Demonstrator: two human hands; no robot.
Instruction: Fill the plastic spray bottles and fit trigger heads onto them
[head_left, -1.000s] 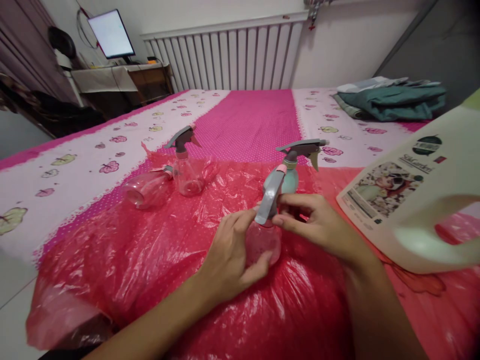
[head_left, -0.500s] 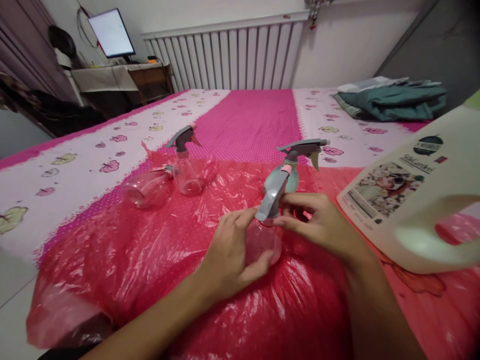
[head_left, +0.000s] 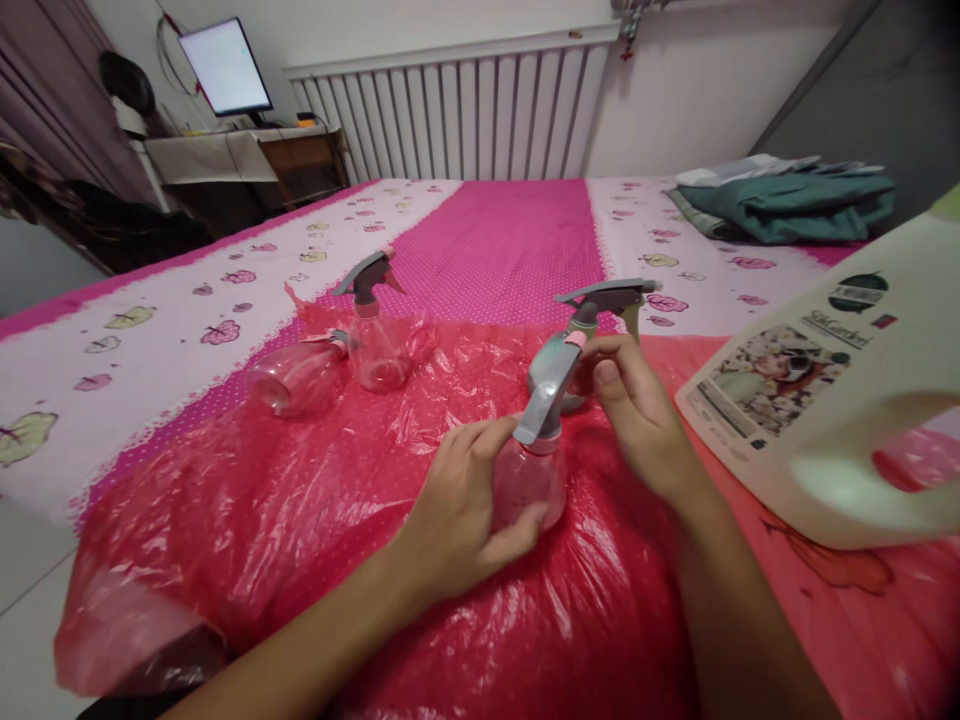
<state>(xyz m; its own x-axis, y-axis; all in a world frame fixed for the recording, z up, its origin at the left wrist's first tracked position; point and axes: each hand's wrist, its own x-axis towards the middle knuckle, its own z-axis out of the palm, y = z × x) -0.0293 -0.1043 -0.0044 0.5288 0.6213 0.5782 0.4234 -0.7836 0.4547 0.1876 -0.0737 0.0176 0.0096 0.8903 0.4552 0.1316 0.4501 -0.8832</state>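
Note:
My left hand [head_left: 461, 500] is wrapped round the clear body of a spray bottle [head_left: 529, 485] with a grey trigger head, keeping it upright on red plastic sheeting. Beside that head, to its right, my right hand [head_left: 637, 410] is loosely curved with thumb and index finger apart, holding nothing that I can see; some of its fingers are hidden. The index fingertip is close to the pink nozzle tip. Just behind stands a second spray bottle [head_left: 551, 362] with pale bluish liquid, partly covered by the first bottle and my right hand.
At left, one clear spray bottle [head_left: 379, 355] stands and another clear bottle [head_left: 289, 380] lies on the red plastic sheet [head_left: 337, 530]. A large cream jug [head_left: 847, 400] with a handle leans in at right. Folded clothes [head_left: 795, 205] rest on the bed's far right.
My right hand has let go of the sprayer's neck and moved up and slightly right, its fingers opening. My left hand keeps its hold on the bottle.

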